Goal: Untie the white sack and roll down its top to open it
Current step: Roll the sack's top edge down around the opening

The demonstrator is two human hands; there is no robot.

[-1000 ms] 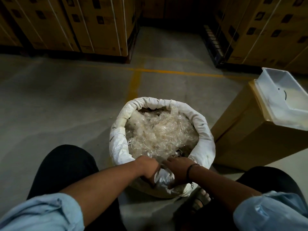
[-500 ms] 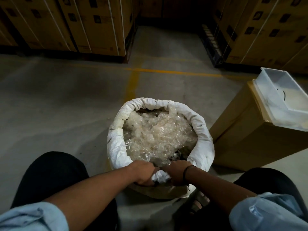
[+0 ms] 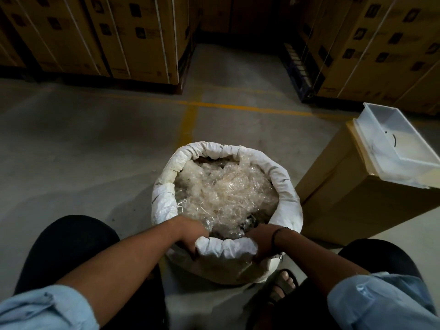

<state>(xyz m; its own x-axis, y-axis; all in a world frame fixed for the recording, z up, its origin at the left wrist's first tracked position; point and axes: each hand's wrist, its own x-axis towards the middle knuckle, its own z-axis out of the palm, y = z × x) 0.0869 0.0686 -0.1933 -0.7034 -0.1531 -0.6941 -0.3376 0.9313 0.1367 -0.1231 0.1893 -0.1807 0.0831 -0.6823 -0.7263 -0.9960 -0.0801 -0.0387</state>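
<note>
We kept the white sack (image 3: 226,270) on the floor just left of the cardboard box (image 3: 357,210). Our left hand (image 3: 190,236) and right hand (image 3: 259,239) clutched its near rolled rim, fingers seemingly curled underneath, probably to turn it lower.

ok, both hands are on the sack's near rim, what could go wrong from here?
1. The clear plastic scrap is heaped to the roll of the white sack; rolling lower may spill it.
2. The left hand and right hand both grip the near rim; a hard pull could tip the sack onto the sandalled foot.
</note>
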